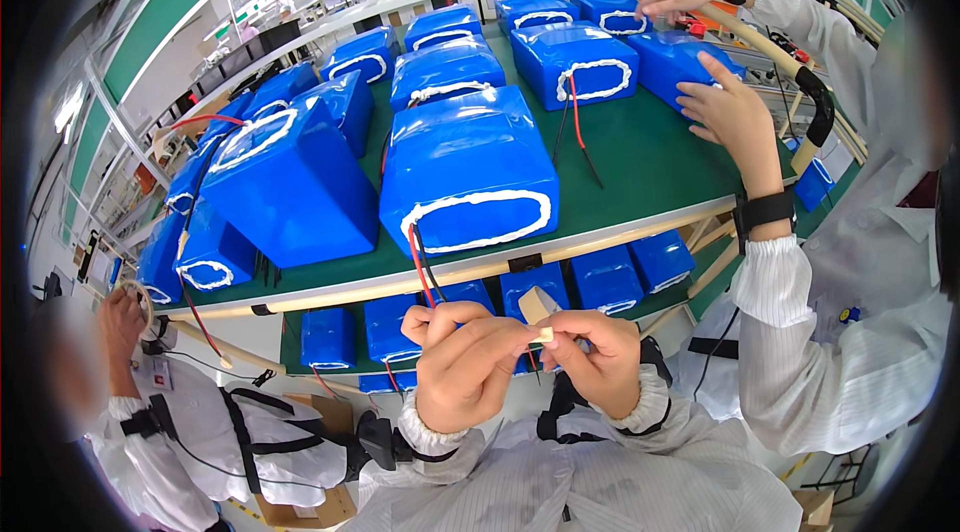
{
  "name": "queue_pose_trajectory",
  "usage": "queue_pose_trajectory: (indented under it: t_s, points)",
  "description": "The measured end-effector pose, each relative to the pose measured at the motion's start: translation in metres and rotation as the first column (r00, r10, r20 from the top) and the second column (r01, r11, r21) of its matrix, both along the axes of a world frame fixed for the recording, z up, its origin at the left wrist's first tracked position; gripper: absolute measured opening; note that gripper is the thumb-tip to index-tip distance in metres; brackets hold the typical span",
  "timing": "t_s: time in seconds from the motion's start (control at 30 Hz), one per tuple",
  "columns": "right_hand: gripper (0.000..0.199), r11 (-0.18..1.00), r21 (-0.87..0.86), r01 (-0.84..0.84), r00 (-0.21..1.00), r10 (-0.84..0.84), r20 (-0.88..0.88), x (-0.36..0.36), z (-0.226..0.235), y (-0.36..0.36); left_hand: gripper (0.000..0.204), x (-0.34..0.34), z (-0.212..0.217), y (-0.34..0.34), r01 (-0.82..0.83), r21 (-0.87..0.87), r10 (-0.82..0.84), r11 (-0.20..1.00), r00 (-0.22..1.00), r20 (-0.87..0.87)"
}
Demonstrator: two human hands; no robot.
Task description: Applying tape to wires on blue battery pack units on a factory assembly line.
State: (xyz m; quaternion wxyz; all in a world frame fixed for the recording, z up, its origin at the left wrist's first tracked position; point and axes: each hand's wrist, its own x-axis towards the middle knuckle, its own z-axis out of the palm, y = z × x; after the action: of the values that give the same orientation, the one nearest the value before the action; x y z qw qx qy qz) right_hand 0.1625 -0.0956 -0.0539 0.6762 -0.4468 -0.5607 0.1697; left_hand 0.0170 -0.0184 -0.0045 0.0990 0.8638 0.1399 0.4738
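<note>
My left hand (pixel 462 364) and my right hand (pixel 602 360) meet in front of the bench edge, fingertips pinched together on a small pale-yellow piece (pixel 544 336). Its exact kind is too small to make out. Just behind the fingertips shows a tan, card-like piece (pixel 537 305); whether I hold it is unclear. Beyond my hands sits a large blue-wrapped battery pack (pixel 470 157) with a white oval bead on its near face. Its red and black wires (pixel 418 267) hang from that face toward my left hand, which hides their ends.
More blue packs stand on the green bench top (pixel 610 167), some trailing wires. A lower shelf (pixel 292 342) holds further packs. On the right, a co-worker's hand (pixel 735 122) reaches over a pack; another co-worker's hand (pixel 122 324) is at far left. A beige tubular rail (pixel 400 282) edges the bench.
</note>
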Motion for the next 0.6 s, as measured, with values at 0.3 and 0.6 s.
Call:
queue_pose_trajectory:
  t_s: [0.3,0.6]
  points:
    - [0.022,0.996,0.088,0.003,0.995,0.005,-0.098,-0.006,0.005,0.002,0.023,-0.002,-0.005,0.003,0.040,0.099,-0.042,0.994,0.999,0.023]
    - [0.026,0.946,0.284,0.155,0.919,-0.244,0.309,0.004,0.008,0.004,0.029,-0.005,-0.010,0.003,0.021,0.072,-0.026,0.997,0.998,0.065]
